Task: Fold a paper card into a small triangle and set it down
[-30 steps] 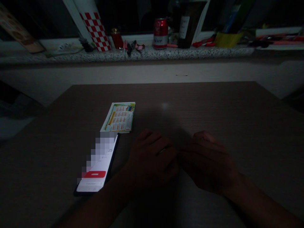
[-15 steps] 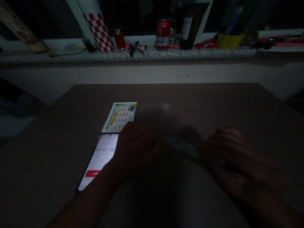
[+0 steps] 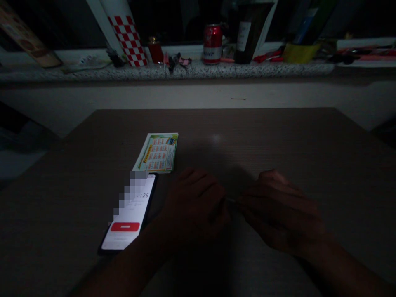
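The scene is very dark. My left hand (image 3: 194, 204) rests on the brown table (image 3: 278, 136) with its fingers curled. My right hand (image 3: 278, 214) lies close beside it, fingers pinched toward the left hand. A thin small object (image 3: 231, 200) shows between the two hands; I cannot make out what it is. A lit phone (image 3: 130, 216) with a white screen and a red button lies just left of my left hand. A small calendar card (image 3: 157, 152) lies beyond the phone.
A speckled ledge (image 3: 173, 72) runs along the back, carrying a red can (image 3: 212, 43), a dark bottle (image 3: 246, 33), a red-and-white checkered roll (image 3: 128, 35), a small red jar (image 3: 155, 51) and other clutter.
Half a second ago the hands were apart with a strip stretched between them. Now they have come back together, nearly touching, as they were a second ago.
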The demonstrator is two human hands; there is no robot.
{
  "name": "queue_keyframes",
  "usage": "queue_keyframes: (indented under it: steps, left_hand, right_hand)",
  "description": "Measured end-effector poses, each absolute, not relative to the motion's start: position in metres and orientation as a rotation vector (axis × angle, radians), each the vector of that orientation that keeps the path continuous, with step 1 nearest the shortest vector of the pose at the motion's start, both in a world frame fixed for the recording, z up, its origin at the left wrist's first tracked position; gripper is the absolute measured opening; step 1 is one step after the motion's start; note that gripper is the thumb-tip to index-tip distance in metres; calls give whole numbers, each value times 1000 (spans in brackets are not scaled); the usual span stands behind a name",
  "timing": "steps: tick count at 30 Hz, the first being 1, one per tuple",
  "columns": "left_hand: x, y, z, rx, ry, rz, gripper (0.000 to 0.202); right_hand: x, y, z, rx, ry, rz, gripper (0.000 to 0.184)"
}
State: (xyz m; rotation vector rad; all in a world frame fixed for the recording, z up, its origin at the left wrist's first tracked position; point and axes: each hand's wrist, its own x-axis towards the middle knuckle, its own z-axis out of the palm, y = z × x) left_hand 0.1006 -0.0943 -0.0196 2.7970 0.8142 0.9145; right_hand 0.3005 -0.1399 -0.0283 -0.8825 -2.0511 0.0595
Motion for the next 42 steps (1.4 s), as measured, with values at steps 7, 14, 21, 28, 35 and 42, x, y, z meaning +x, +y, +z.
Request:
queue_keyframes:
  steps: [7,14,21,28,35,42]
  left_hand:
    - [93,-87,-22,2850,978,917,6]
    - [78,-78,-18,2807,1149,995,6]
    - [93,-90,-27,2739,835,728,25]
    - [100,-93,-39,2727,712,289,46]
    - [97,-91,-47,2715,740,163,36]
    - [97,-89,-44,2712,736,173,29]
  right_hand:
    - [306,-140,-26,-910,-2000,-2,17]
    - [316,-136,-29,-1034,-1833,82,20]
    - [313,-119,-52,-1242,-1953,507,8]
    - [307,-106,-77,-1292,-2134,500,9]
    - [310,-112,-72,-1268,-2251,491,10]
    - [317,-117,-63,-1246,-2315,596,15]
